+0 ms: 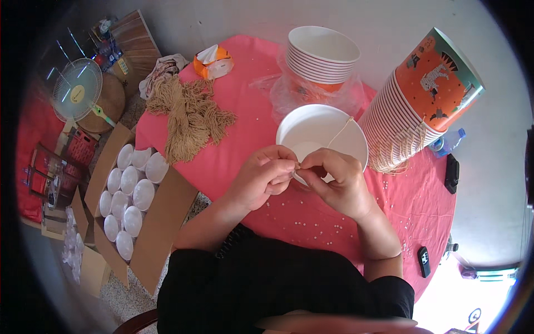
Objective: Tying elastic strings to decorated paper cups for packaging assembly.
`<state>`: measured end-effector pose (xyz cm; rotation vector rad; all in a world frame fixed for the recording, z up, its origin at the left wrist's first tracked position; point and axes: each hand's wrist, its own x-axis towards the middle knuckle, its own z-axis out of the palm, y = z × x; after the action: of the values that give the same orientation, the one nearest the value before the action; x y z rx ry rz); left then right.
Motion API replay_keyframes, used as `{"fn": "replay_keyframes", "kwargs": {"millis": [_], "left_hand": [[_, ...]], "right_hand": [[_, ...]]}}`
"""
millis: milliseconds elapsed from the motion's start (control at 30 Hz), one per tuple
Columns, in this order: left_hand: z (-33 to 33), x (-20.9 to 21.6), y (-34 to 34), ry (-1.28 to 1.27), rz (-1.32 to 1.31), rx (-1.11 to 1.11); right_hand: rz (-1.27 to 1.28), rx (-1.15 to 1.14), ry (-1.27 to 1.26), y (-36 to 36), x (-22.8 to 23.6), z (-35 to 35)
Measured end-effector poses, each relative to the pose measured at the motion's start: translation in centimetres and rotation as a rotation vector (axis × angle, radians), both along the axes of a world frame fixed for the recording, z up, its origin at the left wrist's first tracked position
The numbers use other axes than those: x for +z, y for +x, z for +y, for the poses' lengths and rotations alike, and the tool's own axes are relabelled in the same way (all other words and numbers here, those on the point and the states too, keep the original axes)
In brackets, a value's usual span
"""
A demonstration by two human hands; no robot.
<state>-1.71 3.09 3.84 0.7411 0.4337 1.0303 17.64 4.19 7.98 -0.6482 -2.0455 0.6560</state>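
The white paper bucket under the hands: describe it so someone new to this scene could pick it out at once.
Start at the round table with the pink cloth. At its middle, just beyond the left hand and right hand, lies the white paper bucket, open mouth facing up. Unlike the two nested bucket stacks behind it, it sits alone, with a tan string crossing its rim toward the fingers.

A brown cardboard box (167, 222), open and full of white bowls, lies left of the left hand (261, 178). An orange-and-white tissue pack (213, 61) sits far beyond that hand. A clear plastic bag (289, 89) wraps a bowl stack beyond the right hand (339, 181).
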Motion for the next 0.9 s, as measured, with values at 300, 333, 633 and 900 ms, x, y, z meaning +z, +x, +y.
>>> {"fn": "replay_keyframes", "kwargs": {"millis": [300,333,633,900], "left_hand": [[-0.3,-0.3,0.3,0.124,0.103,0.143],[-0.4,-0.1,0.3,0.149,0.15,0.156],[-0.8,1.1,0.4,0.496,0.637,0.384],[-0.9,0.3,-0.1,0.573,0.662,0.47]], "right_hand": [[0.007,-0.023,-0.039,0.1,0.2,-0.1],[0.008,-0.023,-0.039,0.1,0.2,-0.1],[-0.144,-0.117,0.277,0.6,0.3,1.0],[-0.168,-0.235,0.262,1.0,-0.2,1.3]]}}
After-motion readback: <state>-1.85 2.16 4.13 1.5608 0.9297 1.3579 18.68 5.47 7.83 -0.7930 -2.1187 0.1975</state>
